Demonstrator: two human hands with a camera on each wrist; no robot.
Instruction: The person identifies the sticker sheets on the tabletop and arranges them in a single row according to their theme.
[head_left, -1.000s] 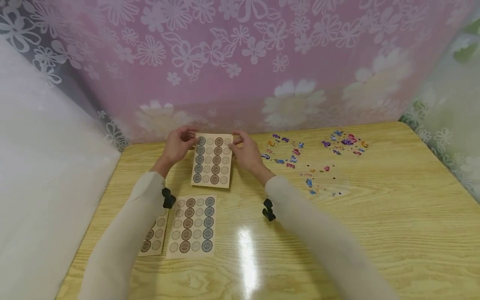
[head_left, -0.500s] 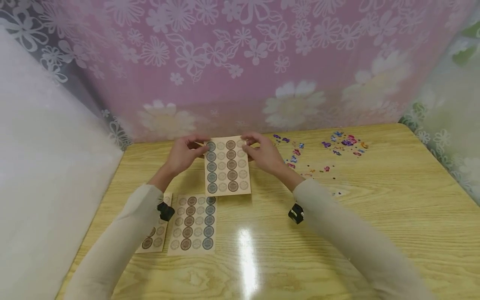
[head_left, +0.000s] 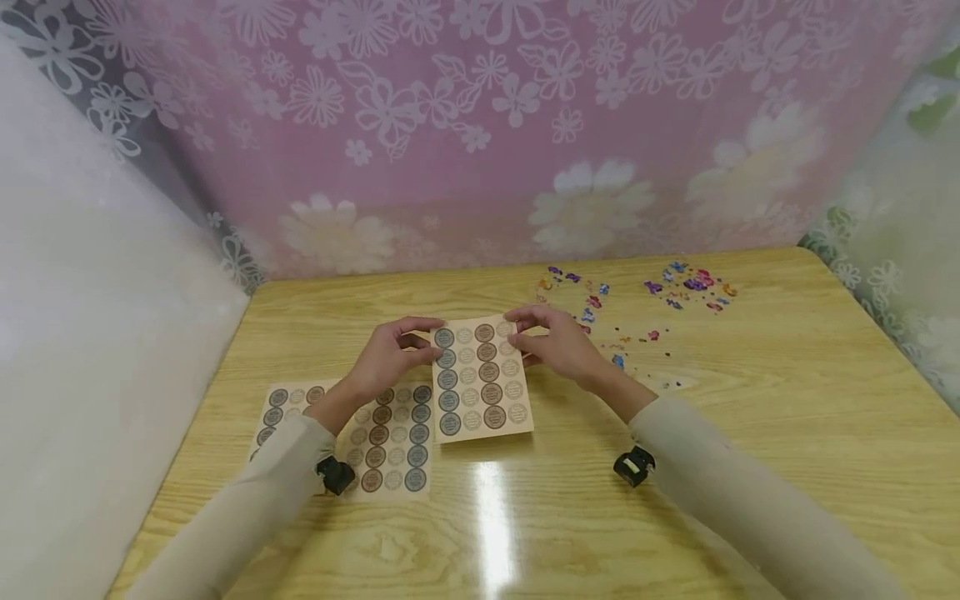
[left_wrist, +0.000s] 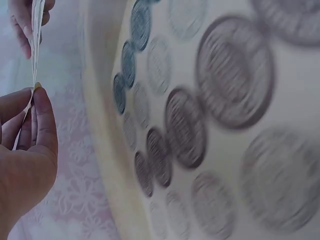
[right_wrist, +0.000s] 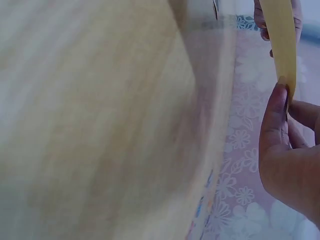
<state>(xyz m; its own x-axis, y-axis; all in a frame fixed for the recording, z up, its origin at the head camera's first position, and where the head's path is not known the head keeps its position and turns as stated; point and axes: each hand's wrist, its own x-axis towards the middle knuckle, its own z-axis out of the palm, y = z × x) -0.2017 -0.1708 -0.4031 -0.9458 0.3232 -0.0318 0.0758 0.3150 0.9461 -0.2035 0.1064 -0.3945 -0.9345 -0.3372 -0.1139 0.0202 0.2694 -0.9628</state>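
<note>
A tan sheet of round stickers [head_left: 480, 379], with columns of blue-grey, brown and pale circles, is held above the table between both hands. My left hand [head_left: 382, 358] pinches its upper left edge and my right hand [head_left: 562, 346] pinches its upper right edge. In the left wrist view the held sheet [left_wrist: 36, 50] appears edge-on, with what look like several layers. The right wrist view shows its edge and plain face [right_wrist: 281, 47]. A second sticker sheet [head_left: 395, 457] lies on the table just left of it, partly under my left wrist.
Another sticker sheet [head_left: 281, 400] lies farther left, partly hidden by my left sleeve. Small shiny colourful pieces are scattered at the back right, including a cluster [head_left: 694, 285]. The wooden table [head_left: 600, 542] meets a pink floral curtain [head_left: 450, 192] behind.
Both hands have moved right and toward the front of the table with the held sticker sheet. It now hangs to the right of the second sheet, and more of the leftmost sheet shows.
</note>
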